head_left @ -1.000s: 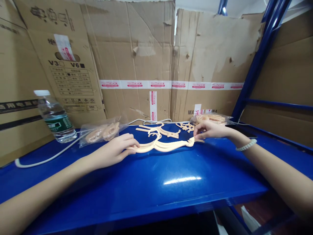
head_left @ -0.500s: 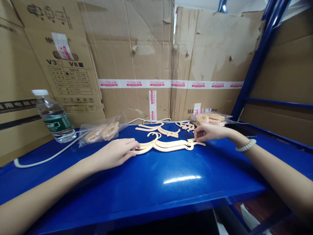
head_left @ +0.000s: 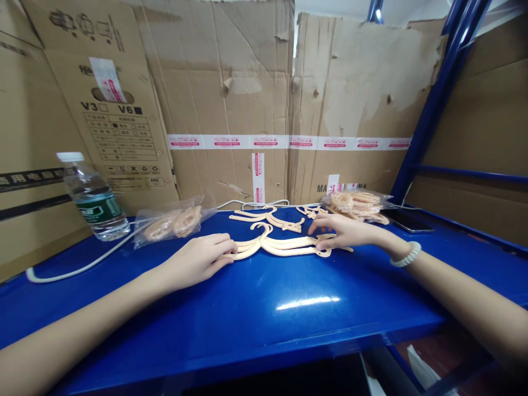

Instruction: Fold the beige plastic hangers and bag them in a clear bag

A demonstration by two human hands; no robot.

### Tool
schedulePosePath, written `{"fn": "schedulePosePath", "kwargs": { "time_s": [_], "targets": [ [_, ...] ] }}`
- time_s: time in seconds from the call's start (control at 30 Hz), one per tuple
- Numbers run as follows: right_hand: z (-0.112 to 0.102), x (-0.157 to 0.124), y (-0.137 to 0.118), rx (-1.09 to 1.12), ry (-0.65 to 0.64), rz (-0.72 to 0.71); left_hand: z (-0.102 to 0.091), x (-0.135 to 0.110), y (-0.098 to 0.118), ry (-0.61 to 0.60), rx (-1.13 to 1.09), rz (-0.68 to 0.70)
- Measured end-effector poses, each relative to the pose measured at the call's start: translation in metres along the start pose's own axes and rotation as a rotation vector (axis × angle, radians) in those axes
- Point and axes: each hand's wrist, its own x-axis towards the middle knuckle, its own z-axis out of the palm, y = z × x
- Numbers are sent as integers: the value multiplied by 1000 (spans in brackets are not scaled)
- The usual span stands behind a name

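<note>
your left hand point(head_left: 201, 257) lies on the blue shelf point(head_left: 264, 308), fingers half curled, the tips touching the left end of the stacked hangers point(head_left: 284, 246). whether it grips them i cannot tell. your right hand point(head_left: 344, 231) is wide, fingers spread, resting on the right end of the same stack and holding nothing. the stack lies flat between both hands, in the middle of the shelf. one more hanger point(head_left: 268, 218) lies just behind it. a bag point(head_left: 175, 221) and a bottle point(head_left: 93, 198) are at the left, a phone point(head_left: 406, 221) at the right.
</note>
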Motion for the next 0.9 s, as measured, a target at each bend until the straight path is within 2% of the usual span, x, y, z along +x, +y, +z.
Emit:
{"fn": "schedulePosePath", "kwargs": {
  "time_s": [0.37, 0.67, 0.9],
  "targets": [
    [1, 2, -7, -13, -44, 14, 5, 0, -2, 86, -17, -14],
    [2, 2, -3, -17, -18, 7, 4, 1, -3, 9, -86, -51],
    [-2, -2, -1, -11, -78, -17, 6, -1, -9, -27, -113, -145]
  ]
}}
